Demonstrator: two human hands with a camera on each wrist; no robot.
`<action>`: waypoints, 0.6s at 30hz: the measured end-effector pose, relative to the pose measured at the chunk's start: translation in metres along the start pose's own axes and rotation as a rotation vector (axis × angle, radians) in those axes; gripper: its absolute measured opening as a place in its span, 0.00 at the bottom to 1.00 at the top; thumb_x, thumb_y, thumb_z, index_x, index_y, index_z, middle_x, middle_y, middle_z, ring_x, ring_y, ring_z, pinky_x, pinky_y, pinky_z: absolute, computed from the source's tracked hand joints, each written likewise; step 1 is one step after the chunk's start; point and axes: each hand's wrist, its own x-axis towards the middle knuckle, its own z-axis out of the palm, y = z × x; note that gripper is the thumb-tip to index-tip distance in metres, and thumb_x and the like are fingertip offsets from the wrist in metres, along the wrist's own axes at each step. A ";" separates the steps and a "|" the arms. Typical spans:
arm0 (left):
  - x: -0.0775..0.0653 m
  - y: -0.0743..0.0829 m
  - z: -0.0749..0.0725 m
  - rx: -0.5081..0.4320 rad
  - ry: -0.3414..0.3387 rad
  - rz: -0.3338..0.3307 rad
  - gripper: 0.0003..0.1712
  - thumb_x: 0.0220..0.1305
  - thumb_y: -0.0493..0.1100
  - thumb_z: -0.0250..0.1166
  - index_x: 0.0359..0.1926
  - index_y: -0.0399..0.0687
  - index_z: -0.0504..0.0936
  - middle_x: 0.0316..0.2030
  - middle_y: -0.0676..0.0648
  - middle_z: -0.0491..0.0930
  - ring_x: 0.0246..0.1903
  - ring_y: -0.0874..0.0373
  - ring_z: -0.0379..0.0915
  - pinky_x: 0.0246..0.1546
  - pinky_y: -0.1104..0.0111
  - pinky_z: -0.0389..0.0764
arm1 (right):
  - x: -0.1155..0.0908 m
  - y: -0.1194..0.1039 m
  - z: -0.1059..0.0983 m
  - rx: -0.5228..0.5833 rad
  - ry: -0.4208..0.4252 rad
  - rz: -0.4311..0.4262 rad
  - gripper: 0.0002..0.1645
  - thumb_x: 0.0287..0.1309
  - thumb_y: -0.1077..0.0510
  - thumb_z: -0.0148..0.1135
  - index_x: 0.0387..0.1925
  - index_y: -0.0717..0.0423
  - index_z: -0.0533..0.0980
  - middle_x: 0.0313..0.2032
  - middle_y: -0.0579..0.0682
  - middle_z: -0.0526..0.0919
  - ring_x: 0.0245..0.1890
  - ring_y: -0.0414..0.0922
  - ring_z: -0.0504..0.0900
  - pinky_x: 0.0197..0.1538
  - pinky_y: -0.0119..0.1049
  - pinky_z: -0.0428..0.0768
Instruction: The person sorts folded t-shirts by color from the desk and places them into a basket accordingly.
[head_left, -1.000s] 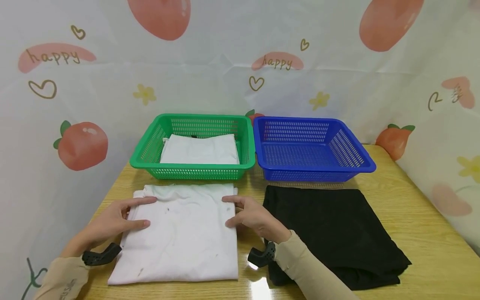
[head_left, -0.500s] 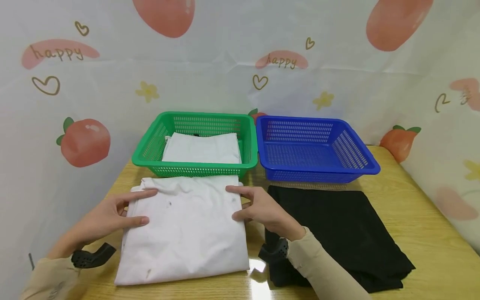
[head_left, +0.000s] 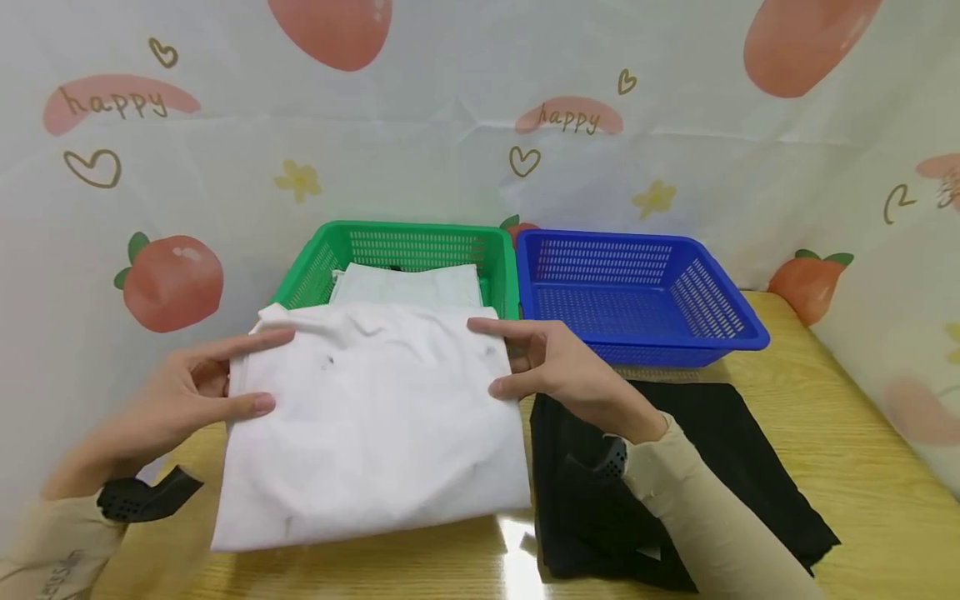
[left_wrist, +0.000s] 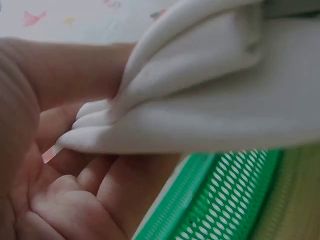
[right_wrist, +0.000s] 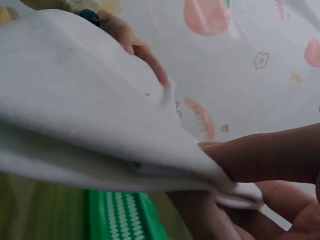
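Note:
A folded white cloth [head_left: 375,425], probably a garment, is held up off the table between both hands, its near edge hanging lower. My left hand [head_left: 198,387] grips its left side, thumb on top and other fingers underneath; the left wrist view shows the layered folds of the cloth [left_wrist: 200,110] inside that hand [left_wrist: 65,150]. On the opposite side my right hand [head_left: 562,371] pinches the edge, thumb and index finger above. The far edge of the cloth overlaps the front of the green basket [head_left: 300,267], where another folded white cloth [head_left: 412,283] lies.
To the right of the green basket stands a blue basket [head_left: 645,337] with nothing seen in it. A folded black cloth [head_left: 697,442] lies on the wooden table [head_left: 840,400], partly behind the right forearm. A printed curtain [head_left: 420,108] hangs behind the baskets.
Both hands have raised the white cloth from the table and moved it forward toward the green basket, whose front it now covers. The black cloth and the baskets stay put.

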 end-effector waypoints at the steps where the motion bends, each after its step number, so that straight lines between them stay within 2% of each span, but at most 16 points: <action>1: 0.004 0.004 -0.002 -0.004 0.005 0.007 0.37 0.62 0.35 0.70 0.70 0.57 0.70 0.48 0.45 0.78 0.29 0.54 0.70 0.32 0.67 0.76 | 0.002 -0.006 -0.004 -0.001 -0.002 -0.011 0.41 0.55 0.70 0.69 0.70 0.48 0.68 0.60 0.53 0.76 0.49 0.57 0.82 0.53 0.48 0.78; 2: 0.008 0.007 -0.005 -0.009 0.006 0.012 0.37 0.63 0.35 0.69 0.71 0.58 0.69 0.55 0.46 0.76 0.32 0.55 0.73 0.33 0.68 0.78 | 0.004 -0.011 -0.008 0.005 -0.003 -0.017 0.41 0.56 0.70 0.68 0.70 0.48 0.68 0.61 0.52 0.75 0.50 0.57 0.81 0.52 0.48 0.78; 4: 0.019 0.014 -0.008 -0.020 0.013 0.022 0.37 0.64 0.36 0.69 0.71 0.59 0.68 0.56 0.46 0.76 0.36 0.55 0.77 0.36 0.67 0.80 | 0.011 -0.021 -0.018 -0.010 0.005 -0.035 0.41 0.56 0.69 0.68 0.70 0.49 0.68 0.65 0.49 0.71 0.51 0.57 0.81 0.52 0.48 0.78; 6: 0.031 0.018 -0.010 0.005 0.039 0.025 0.36 0.64 0.39 0.69 0.71 0.61 0.68 0.41 0.45 0.80 0.33 0.55 0.76 0.35 0.68 0.78 | 0.019 -0.029 -0.029 0.003 0.000 -0.046 0.41 0.57 0.70 0.67 0.71 0.49 0.67 0.66 0.50 0.70 0.52 0.58 0.80 0.51 0.49 0.79; 7: 0.037 0.019 -0.011 0.025 0.057 0.019 0.36 0.64 0.42 0.69 0.71 0.64 0.68 0.32 0.45 0.78 0.29 0.55 0.73 0.32 0.68 0.77 | 0.023 -0.032 -0.035 0.002 0.001 -0.048 0.41 0.57 0.70 0.67 0.71 0.48 0.67 0.67 0.48 0.68 0.54 0.56 0.79 0.50 0.48 0.79; 8: 0.043 0.020 -0.012 0.032 0.069 0.015 0.35 0.65 0.43 0.69 0.70 0.65 0.69 0.28 0.46 0.75 0.28 0.54 0.71 0.31 0.69 0.75 | 0.028 -0.034 -0.040 0.001 0.005 -0.054 0.41 0.57 0.70 0.67 0.71 0.48 0.66 0.68 0.47 0.67 0.56 0.55 0.78 0.51 0.47 0.79; 9: 0.049 0.020 -0.012 0.046 0.086 0.014 0.35 0.64 0.45 0.69 0.70 0.66 0.69 0.23 0.47 0.70 0.25 0.54 0.66 0.30 0.68 0.73 | 0.033 -0.036 -0.045 0.012 0.004 -0.061 0.42 0.57 0.71 0.67 0.71 0.49 0.66 0.68 0.48 0.67 0.58 0.55 0.76 0.52 0.47 0.79; 10: 0.056 0.020 -0.014 0.060 0.098 0.017 0.34 0.65 0.47 0.69 0.70 0.67 0.69 0.25 0.48 0.71 0.26 0.54 0.62 0.29 0.67 0.70 | 0.038 -0.037 -0.050 0.012 0.010 -0.063 0.43 0.57 0.71 0.67 0.72 0.49 0.65 0.69 0.46 0.65 0.59 0.54 0.74 0.51 0.45 0.79; 11: 0.062 0.020 -0.015 0.068 0.104 0.024 0.34 0.65 0.48 0.68 0.70 0.67 0.68 0.28 0.47 0.72 0.29 0.56 0.63 0.30 0.69 0.70 | 0.042 -0.038 -0.054 0.019 0.016 -0.064 0.43 0.57 0.71 0.67 0.72 0.48 0.65 0.70 0.45 0.63 0.61 0.53 0.72 0.51 0.44 0.78; 12: 0.069 0.019 -0.016 0.054 0.101 0.028 0.34 0.66 0.48 0.67 0.71 0.66 0.68 0.38 0.47 0.76 0.35 0.58 0.67 0.32 0.70 0.70 | 0.046 -0.038 -0.058 0.017 0.028 -0.067 0.43 0.57 0.71 0.67 0.72 0.48 0.65 0.71 0.42 0.60 0.63 0.49 0.69 0.50 0.42 0.78; 13: 0.075 0.019 -0.017 0.040 0.096 0.032 0.34 0.67 0.48 0.67 0.71 0.66 0.67 0.50 0.48 0.76 0.45 0.60 0.69 0.34 0.72 0.71 | 0.050 -0.038 -0.061 0.010 0.042 -0.066 0.43 0.56 0.71 0.68 0.71 0.47 0.66 0.72 0.39 0.55 0.66 0.46 0.65 0.49 0.41 0.77; 14: 0.081 0.018 -0.018 0.018 0.083 0.038 0.35 0.67 0.48 0.66 0.72 0.64 0.65 0.62 0.50 0.70 0.54 0.61 0.66 0.36 0.73 0.71 | 0.054 -0.037 -0.064 0.019 0.047 -0.069 0.43 0.56 0.71 0.68 0.72 0.47 0.65 0.73 0.39 0.54 0.67 0.45 0.63 0.49 0.40 0.76; 15: 0.087 0.016 -0.019 -0.004 0.069 0.043 0.35 0.68 0.48 0.65 0.73 0.63 0.64 0.71 0.52 0.60 0.63 0.62 0.60 0.38 0.74 0.72 | 0.057 -0.037 -0.066 0.029 0.049 -0.068 0.44 0.56 0.71 0.68 0.72 0.47 0.65 0.73 0.39 0.53 0.68 0.45 0.63 0.49 0.40 0.76; 16: 0.093 0.015 -0.020 -0.026 0.057 0.045 0.35 0.69 0.48 0.64 0.74 0.62 0.63 0.74 0.55 0.51 0.64 0.60 0.58 0.38 0.73 0.72 | 0.060 -0.036 -0.068 0.029 0.051 -0.068 0.44 0.56 0.71 0.68 0.72 0.47 0.64 0.73 0.38 0.52 0.68 0.44 0.62 0.48 0.39 0.75; 17: 0.098 0.014 -0.020 -0.040 0.051 0.037 0.36 0.69 0.48 0.64 0.74 0.62 0.62 0.74 0.54 0.51 0.60 0.59 0.63 0.38 0.72 0.72 | 0.064 -0.036 -0.070 0.042 0.045 -0.068 0.45 0.57 0.71 0.67 0.73 0.47 0.63 0.73 0.38 0.52 0.68 0.44 0.62 0.48 0.39 0.75; 18: 0.103 0.014 -0.020 -0.046 0.046 0.024 0.36 0.69 0.49 0.64 0.74 0.62 0.62 0.75 0.54 0.50 0.60 0.60 0.63 0.35 0.70 0.71 | 0.067 -0.035 -0.072 0.054 0.040 -0.068 0.46 0.57 0.71 0.67 0.73 0.47 0.62 0.73 0.39 0.53 0.67 0.44 0.63 0.48 0.39 0.74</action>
